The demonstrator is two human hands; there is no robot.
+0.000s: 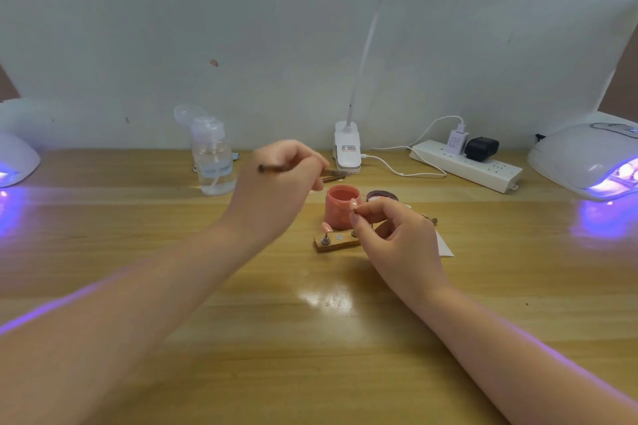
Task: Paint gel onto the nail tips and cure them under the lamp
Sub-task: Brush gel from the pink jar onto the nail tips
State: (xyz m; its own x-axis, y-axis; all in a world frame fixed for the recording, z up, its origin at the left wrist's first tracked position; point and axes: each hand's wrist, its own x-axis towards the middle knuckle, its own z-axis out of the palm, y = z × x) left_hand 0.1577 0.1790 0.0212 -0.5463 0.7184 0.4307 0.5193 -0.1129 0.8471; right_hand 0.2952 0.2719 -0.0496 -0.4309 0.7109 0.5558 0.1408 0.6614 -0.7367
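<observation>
My left hand (279, 183) grips a thin brown brush (276, 168), its tip reaching toward the open pink gel jar (340, 209) at mid-table. My right hand (390, 228) pinches a pink nail tip on a small stand (354, 205) just in front of the jar. Below it a wooden holder block (333, 241) carries another pink nail tip (326, 227) on a metal peg. The jar's dark lid (381, 196) lies behind my right hand. A lit curing lamp (590, 162) glows purple at the right edge, a second curing lamp (15, 159) at the left edge.
A clear pump bottle (212, 157) stands at the back left. A white clip desk lamp (348, 145) and a power strip (466, 166) with plugs and cables sit along the wall. White paper (445, 247) lies under my right hand.
</observation>
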